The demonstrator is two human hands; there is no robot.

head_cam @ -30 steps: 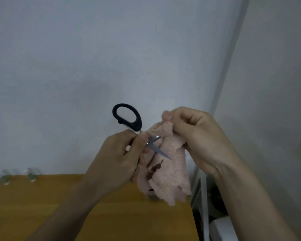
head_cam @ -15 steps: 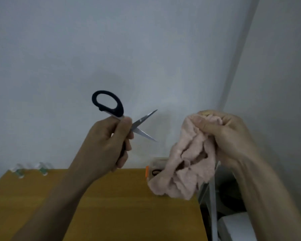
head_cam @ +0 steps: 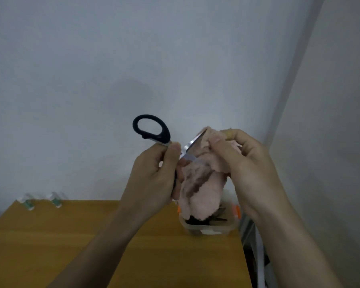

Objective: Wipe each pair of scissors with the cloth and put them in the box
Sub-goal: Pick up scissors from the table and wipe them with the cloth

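Above the near table edge we have brought our hands back together: half a second ago cloth and blades were apart. Our left hand (head_cam: 154, 175) curls around the scissors (head_cam: 154, 133) at the lower handle, smooth black loop up, shiny steel blades spread. Our right hand (head_cam: 245, 163) pinches the fuzzy pink cloth (head_cam: 200, 183) over the upper blade. Farther off, on the orange wooden table (head_cam: 50, 246), sits the clear plastic box (head_cam: 208, 227), dark scissors inside.

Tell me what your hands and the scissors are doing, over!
Left hand grips black-handled scissors, blades open. Right hand pinches pink cloth over the blades. Clear box waits below on wooden table. Nothing blocking.
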